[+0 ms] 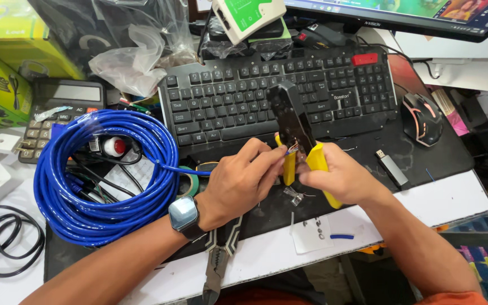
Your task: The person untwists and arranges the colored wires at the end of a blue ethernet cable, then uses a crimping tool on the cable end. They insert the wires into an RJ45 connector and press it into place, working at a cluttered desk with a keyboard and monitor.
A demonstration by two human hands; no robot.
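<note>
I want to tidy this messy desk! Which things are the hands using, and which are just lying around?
In use:
left hand
right hand
yellow-handled crimping tool
blue cable, its end at the tool

Lying about:
keyboard
mouse
calculator
USB stick
pliers
plastic bags

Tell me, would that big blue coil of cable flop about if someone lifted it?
Probably yes. The blue cable coil shows no tie in this view, so its many thin loops would likely sag and spread. It looks fairly hefty given the thick bundle. One end runs toward the left hand, so it might tug there.
</note>
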